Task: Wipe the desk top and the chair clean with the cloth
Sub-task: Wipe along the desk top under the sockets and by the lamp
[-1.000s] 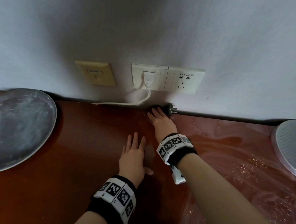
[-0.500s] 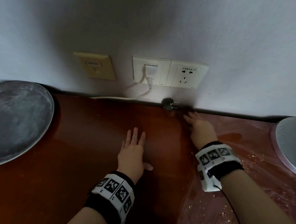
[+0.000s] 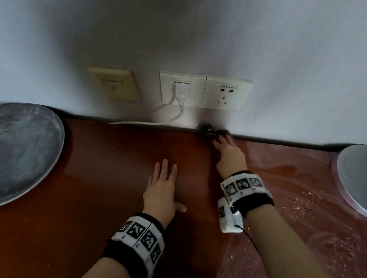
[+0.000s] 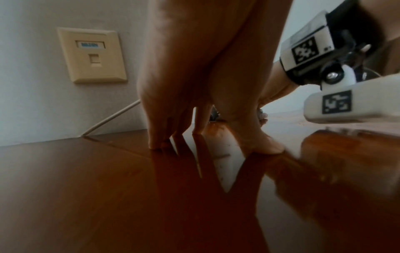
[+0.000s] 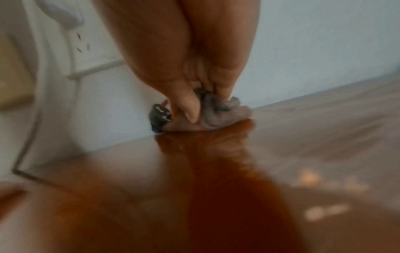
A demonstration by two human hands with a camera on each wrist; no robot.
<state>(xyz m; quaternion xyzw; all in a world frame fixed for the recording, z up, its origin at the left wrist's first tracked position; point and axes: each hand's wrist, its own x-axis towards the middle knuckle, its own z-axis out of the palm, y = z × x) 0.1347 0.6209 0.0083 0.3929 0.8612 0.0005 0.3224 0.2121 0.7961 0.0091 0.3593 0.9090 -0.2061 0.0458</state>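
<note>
The reddish-brown desk top [image 3: 110,177] runs up to a white wall. My left hand [image 3: 161,191] lies flat on it with straight fingers, and the fingertips [image 4: 155,145] touch the wood. At the desk's back edge my right hand [image 3: 229,155] presses a bunched grey cloth [image 5: 218,116] onto the wood. The thumb [image 5: 188,109] pinches the cloth against the fingers. In the head view the hand hides nearly all of the cloth. A loose black plug [image 3: 207,129] lies just left of the right fingertips. No chair is in view.
Round metal trays sit at the left [image 3: 14,153] and the right [image 3: 360,179]. The desk's right part [image 3: 304,201] is streaked and strewn with pale crumbs. On the wall are white sockets [image 3: 222,93], a beige outlet [image 3: 114,84] and a plugged-in white cable [image 3: 173,116].
My right hand slid with the cloth from the black plug to the right along the back edge, then came back left to the plug. The left hand stayed flat in place.
</note>
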